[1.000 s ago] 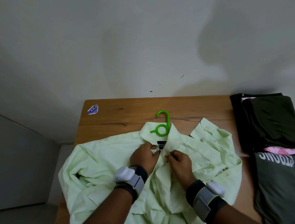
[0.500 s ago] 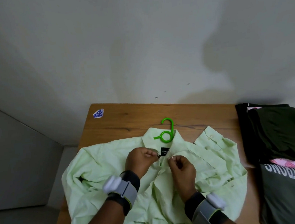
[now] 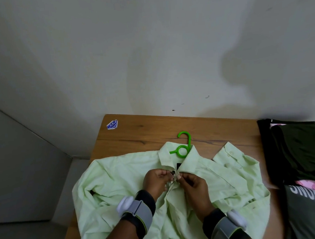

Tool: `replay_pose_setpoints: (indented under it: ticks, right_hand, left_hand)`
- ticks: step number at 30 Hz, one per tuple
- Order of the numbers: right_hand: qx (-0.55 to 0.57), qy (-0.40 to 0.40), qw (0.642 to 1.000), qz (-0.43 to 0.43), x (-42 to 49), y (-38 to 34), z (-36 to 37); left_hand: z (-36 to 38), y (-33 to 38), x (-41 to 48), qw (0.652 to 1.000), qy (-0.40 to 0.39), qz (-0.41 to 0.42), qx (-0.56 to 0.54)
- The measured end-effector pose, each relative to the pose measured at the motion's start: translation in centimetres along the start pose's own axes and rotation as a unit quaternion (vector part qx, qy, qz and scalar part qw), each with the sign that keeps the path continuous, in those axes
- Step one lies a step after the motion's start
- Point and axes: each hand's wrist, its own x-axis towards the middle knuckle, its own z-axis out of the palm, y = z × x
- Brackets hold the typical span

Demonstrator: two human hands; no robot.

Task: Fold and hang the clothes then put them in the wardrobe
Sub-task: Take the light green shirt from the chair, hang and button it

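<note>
Fastening the neck of the pale green shirt (image 3: 120,179) on the desk (image 3: 153,131)
Nearest, the left hand (image 3: 156,181) and right hand (image 3: 194,186) meet just below the collar (image 3: 190,158), each pinching an edge of the shirt's front opening with its fingertips; whether a button lies between them is too small to tell. The step looks like closing the top button, so it would pay to hold both edges flat and level, ease the button through without tugging, and let the collar sit round the green hanger (image 3: 183,147), whose hook pokes out beyond it. The shirt lies crumpled across the near desk, reaching over its left edge. At the right sits a pile of dark folded clothes (image 3: 302,149); at the far left corner a blue sticker (image 3: 112,124); beyond, a plain pale wall (image 3: 147,54)
</note>
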Motion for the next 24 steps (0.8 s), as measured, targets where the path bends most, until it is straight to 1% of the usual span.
replay_pose_setpoints:
  ticks: [4,10,15,24]
  right_hand:
    - [0.030,0.004,0.999,0.015,-0.2,-0.4,0.0]
    - [0.071,0.043,0.996,0.032,-0.4,0.0,0.1]
    - [0.074,0.026,0.996,0.037,-0.5,-0.3,0.2]
    - [0.087,-0.020,0.990,0.106,0.3,-0.8,-0.8]
  left_hand:
    - [0.9,-0.5,0.2,0.999,0.041,0.022,0.029]
    - [1.3,-0.7,0.6,0.992,0.041,0.057,0.106]
    - [1.5,-0.8,0.5,0.993,0.057,0.038,0.092]
    - [1.6,-1.1,0.8,0.995,0.063,0.026,0.079]
